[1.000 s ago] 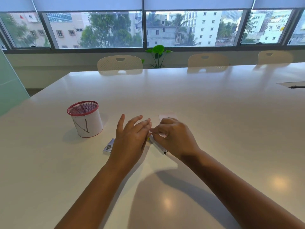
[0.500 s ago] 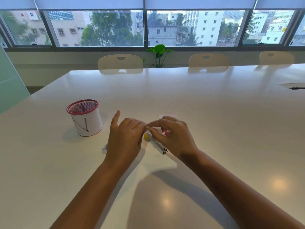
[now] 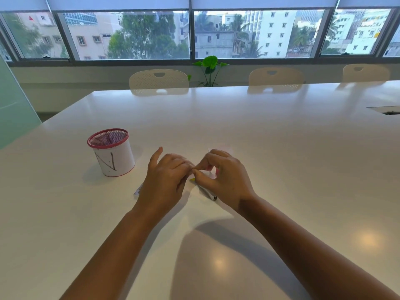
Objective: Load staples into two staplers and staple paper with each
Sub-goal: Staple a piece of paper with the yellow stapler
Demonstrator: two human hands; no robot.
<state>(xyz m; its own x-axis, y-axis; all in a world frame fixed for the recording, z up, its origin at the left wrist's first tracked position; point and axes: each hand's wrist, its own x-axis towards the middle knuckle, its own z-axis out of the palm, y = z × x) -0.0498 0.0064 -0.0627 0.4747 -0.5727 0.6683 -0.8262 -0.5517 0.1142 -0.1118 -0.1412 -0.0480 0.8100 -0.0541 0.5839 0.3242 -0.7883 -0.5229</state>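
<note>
Stapler (image 3: 207,192): on table (image 3: 259,135) under both hands, rail end pointing to 5 o'clock; small, light, stiff, likely to skid on the gloss.
Left hand (image 3: 165,180): fingers curled at its yellow tip; grip hidden.
Right hand (image 3: 223,177): thumb and forefinger pinched together on something tiny, likely brittle staples.
Hold: steady the body by its sides.
Cup (image 3: 111,153): 10 o'clock.

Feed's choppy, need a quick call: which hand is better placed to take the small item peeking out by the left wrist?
Left hand, probably: the small item lies right beside its wrist. The right hand sits farther across, fingers curled, pinching something.
</note>
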